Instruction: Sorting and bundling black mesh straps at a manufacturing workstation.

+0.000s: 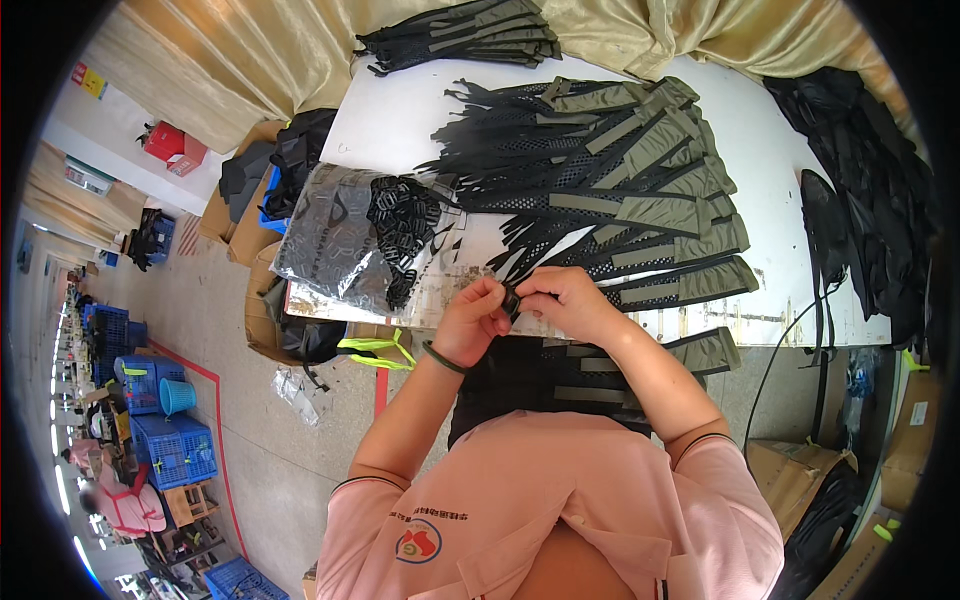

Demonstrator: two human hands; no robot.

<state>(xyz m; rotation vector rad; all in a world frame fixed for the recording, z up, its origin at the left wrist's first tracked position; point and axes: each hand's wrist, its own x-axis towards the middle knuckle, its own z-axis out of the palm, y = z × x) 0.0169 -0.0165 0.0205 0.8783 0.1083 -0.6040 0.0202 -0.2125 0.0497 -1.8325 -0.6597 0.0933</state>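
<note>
At the table's near edge, my two hands meet over a small black plastic buckle (511, 303) and the end of a black webbing strap. My left hand (475, 318) is closed, its thumb and fingers pinching the buckle. My right hand (568, 301) pinches at the strap right beside it, the exact hold partly hidden by the fingers. Just beyond lie several olive and black mesh straps (690, 280), fanned out with their black ends toward the left. A clear plastic bag (335, 235) with a pile of black buckles (402, 225) rests left of them.
Another bundle of straps (480, 35) lies at the far edge of the white table (770, 190). Black bags (860, 170) hang over its right side. More olive straps (705, 352) are at my lap. Cardboard boxes (255, 300) stand left, another box (800, 480) right.
</note>
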